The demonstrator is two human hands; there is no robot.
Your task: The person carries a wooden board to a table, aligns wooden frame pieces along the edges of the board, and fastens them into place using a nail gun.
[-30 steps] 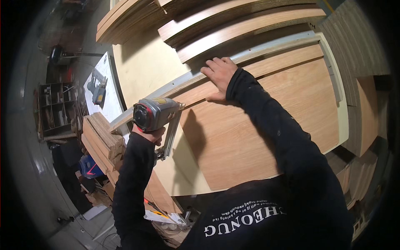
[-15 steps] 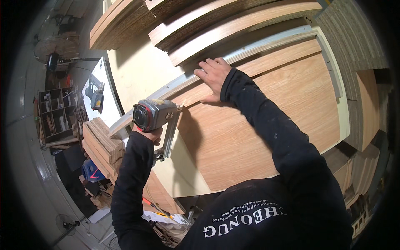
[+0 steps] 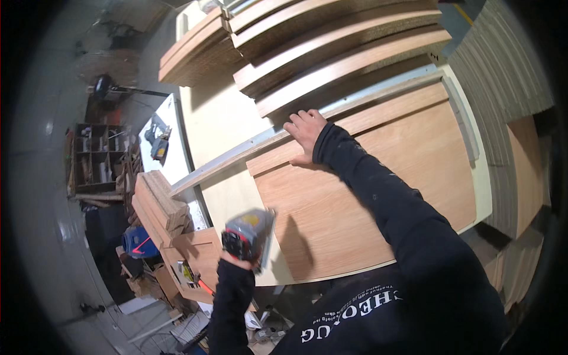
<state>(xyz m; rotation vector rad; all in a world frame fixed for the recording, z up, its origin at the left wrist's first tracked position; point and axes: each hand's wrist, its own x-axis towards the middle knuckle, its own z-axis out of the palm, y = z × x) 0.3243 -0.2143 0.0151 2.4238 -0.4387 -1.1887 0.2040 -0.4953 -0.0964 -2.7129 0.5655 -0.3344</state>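
My left hand [image 3: 236, 260] is closed around the handle of a grey and red nail gun [image 3: 253, 228], blurred by motion, over the near left part of the board. Most of its fingers are hidden beneath the gun. My right hand [image 3: 306, 136] grips a narrow wooden strip [image 3: 384, 118] against a straight rail [image 3: 236, 160]: its fingers reach over the rail and the thumb lies on the near side. The strip lies along the far edge of a wood-grain panel [image 3: 367, 195]. Both rest on a pale board [image 3: 225, 201].
Stacked wooden boards [image 3: 349, 53] stand beyond the rail. Another stack [image 3: 160, 204] sits at the left, near a second power tool [image 3: 158, 139] on a white surface. A compartment shelf [image 3: 97, 154] stands farther left, and piled sheets [image 3: 497, 89] rise on the right.
The nail gun has come away from the strip's left end, nearer to me and to the right, in my left hand. My right hand stays on the strip and rail. The view has shifted.
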